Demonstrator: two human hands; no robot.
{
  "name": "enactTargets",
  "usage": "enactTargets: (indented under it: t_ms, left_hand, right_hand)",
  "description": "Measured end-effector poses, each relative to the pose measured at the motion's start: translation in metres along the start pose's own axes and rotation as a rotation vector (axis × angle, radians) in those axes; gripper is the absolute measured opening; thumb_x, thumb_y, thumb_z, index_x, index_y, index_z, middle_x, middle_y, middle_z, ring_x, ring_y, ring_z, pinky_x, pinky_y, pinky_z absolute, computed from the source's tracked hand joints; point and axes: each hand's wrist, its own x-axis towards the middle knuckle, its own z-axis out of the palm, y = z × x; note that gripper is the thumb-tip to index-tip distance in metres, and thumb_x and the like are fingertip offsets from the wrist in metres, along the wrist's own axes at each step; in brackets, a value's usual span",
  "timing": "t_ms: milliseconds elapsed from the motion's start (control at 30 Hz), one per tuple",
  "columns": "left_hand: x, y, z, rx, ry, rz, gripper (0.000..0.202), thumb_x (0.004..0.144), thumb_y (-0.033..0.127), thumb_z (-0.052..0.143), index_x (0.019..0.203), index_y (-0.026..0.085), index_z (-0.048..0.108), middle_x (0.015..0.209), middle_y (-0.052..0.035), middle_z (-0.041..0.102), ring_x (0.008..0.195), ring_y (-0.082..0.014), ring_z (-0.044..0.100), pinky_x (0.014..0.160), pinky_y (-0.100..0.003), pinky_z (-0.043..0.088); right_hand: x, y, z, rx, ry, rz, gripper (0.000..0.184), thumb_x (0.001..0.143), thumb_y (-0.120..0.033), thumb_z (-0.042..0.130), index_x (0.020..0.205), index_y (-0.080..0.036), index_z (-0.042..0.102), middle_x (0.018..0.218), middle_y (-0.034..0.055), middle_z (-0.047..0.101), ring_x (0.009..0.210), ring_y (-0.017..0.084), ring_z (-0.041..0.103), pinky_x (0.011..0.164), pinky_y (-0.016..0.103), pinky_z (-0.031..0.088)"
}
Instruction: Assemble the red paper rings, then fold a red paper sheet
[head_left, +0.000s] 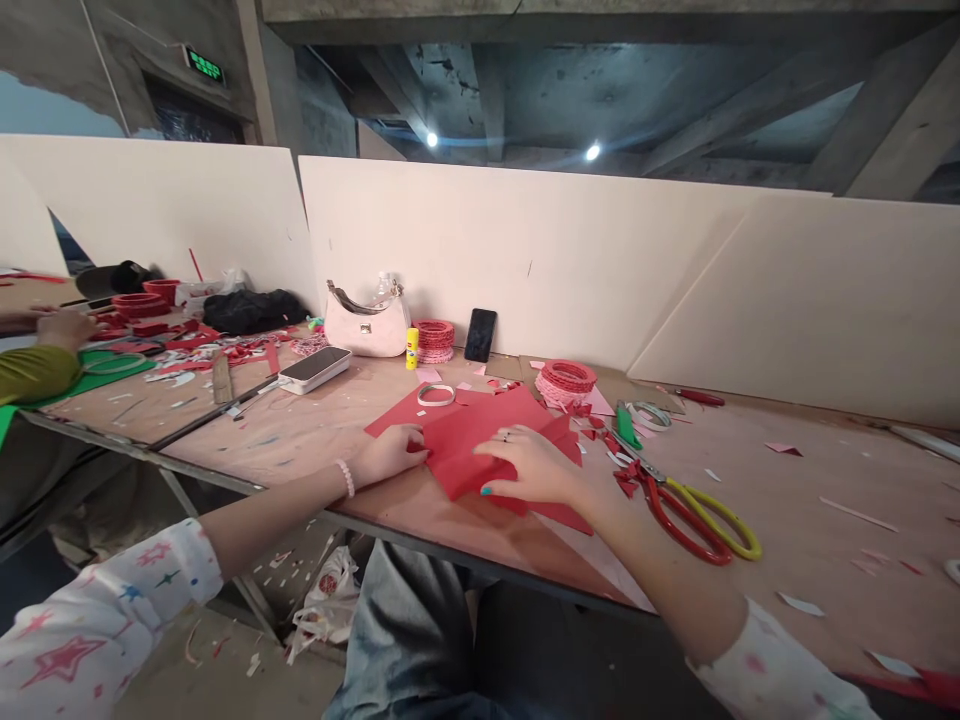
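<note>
Several overlapping sheets of red paper (480,425) lie near the table's front edge. At the left edge of the upper sheet, my left hand (390,455) has its fingers curled together and closed on the paper. My right hand (529,465) rests on the paper with its thumb and fingers apart, palm down. A white ring (436,396) lies on the back part of the sheets. To the right of my right hand are scissors (686,510) with one red and one yellow handle, beside small red scraps.
Behind the paper stand a stack of red and pink rings (566,380), a dark phone (481,335), a yellow glue stick (412,348) and a pink handbag (366,322). A white power bank (315,369) lies left. A co-worker's hand (66,328) shows at far left.
</note>
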Motion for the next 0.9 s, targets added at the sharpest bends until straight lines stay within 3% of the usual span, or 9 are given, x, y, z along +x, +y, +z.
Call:
enactTargets:
  t_ms: [33,100,200,267,400,467,533,633,900]
  left_hand:
    - [-0.002,0.004,-0.001,0.079,0.003,0.054,0.027,0.083,0.028,0.049,0.066,0.014,0.064,0.082,-0.0054,0.064,0.072,-0.0157,0.057,0.067,-0.026,0.044]
    - [-0.007,0.012,-0.004,0.199,0.002,0.188,0.025,0.085,0.023,0.047,0.072,0.015,0.066,0.093,-0.0063,0.065,0.085,-0.0179,0.058,0.078,-0.028,0.043]
    - [-0.012,0.023,-0.006,0.277,-0.051,0.343,0.023,0.089,0.021,0.043,0.093,0.018,0.066,0.105,-0.0042,0.064,0.1,-0.0185,0.055,0.089,-0.031,0.038]
    - [-0.014,0.025,-0.007,0.3,-0.089,0.391,0.025,0.091,0.021,0.041,0.097,0.019,0.066,0.106,-0.0038,0.064,0.102,-0.0182,0.055,0.091,-0.032,0.038]
    - [-0.013,0.019,-0.011,0.284,-0.134,0.443,0.026,0.09,0.021,0.042,0.099,0.019,0.066,0.111,-0.0055,0.062,0.105,-0.0185,0.054,0.092,-0.031,0.039]
    - [-0.012,0.014,-0.012,0.27,-0.157,0.451,0.026,0.089,0.019,0.043,0.102,0.019,0.065,0.113,-0.0062,0.061,0.106,-0.0189,0.053,0.092,-0.032,0.04]
    - [-0.013,0.011,-0.013,0.268,-0.178,0.446,0.028,0.087,0.016,0.044,0.106,0.02,0.063,0.115,-0.0065,0.06,0.107,-0.0195,0.053,0.094,-0.033,0.039]
    - [-0.016,0.006,-0.013,0.277,-0.21,0.433,0.034,0.085,0.013,0.042,0.115,0.02,0.059,0.12,-0.0062,0.057,0.112,-0.0195,0.05,0.098,-0.033,0.036]
    - [-0.021,-0.002,-0.02,0.308,-0.278,0.452,0.039,0.09,0.021,0.038,0.128,0.021,0.047,0.13,-0.0034,0.05,0.12,-0.0179,0.043,0.103,-0.032,0.029]
  right_hand:
    - [-0.007,-0.002,-0.004,0.004,-0.037,0.004,0.029,0.081,-0.038,0.053,0.104,-0.023,0.063,0.093,0.005,0.066,0.086,0.02,0.057,0.079,0.032,0.038]
    - [-0.018,-0.006,-0.008,0.01,-0.114,0.02,0.027,0.088,-0.03,0.041,0.095,-0.023,0.066,0.084,0.0027,0.068,0.074,0.016,0.059,0.068,0.026,0.038]
    - [-0.026,-0.013,0.001,-0.09,-0.185,0.072,0.025,0.087,-0.024,0.041,0.082,-0.021,0.066,0.076,0.0017,0.067,0.064,0.014,0.058,0.057,0.024,0.035]
    - [-0.025,-0.018,0.011,-0.224,-0.163,0.131,0.022,0.085,-0.023,0.044,0.078,-0.019,0.064,0.074,0.0032,0.067,0.063,0.016,0.058,0.056,0.025,0.035]
    - [-0.016,-0.028,0.03,-0.437,0.036,0.083,0.018,0.086,-0.018,0.044,0.091,-0.015,0.061,0.094,0.01,0.065,0.087,0.022,0.058,0.073,0.031,0.041]
    - [-0.011,-0.03,0.035,-0.474,0.118,-0.039,0.025,0.087,-0.014,0.042,0.108,-0.015,0.057,0.113,0.0116,0.059,0.105,0.023,0.051,0.087,0.036,0.038]
    - [-0.007,-0.03,0.038,-0.444,0.11,-0.176,0.031,0.088,-0.013,0.042,0.117,-0.017,0.051,0.123,0.0093,0.054,0.116,0.022,0.044,0.097,0.038,0.032]
    - [-0.003,-0.027,0.043,-0.333,0.006,-0.264,0.028,0.087,-0.012,0.043,0.111,-0.017,0.056,0.116,0.0047,0.06,0.114,0.017,0.046,0.103,0.037,0.026]
    - [-0.007,-0.026,0.047,-0.158,-0.033,-0.175,0.028,0.081,-0.009,0.047,0.103,-0.019,0.061,0.107,0.0039,0.065,0.099,0.016,0.056,0.097,0.033,0.033]
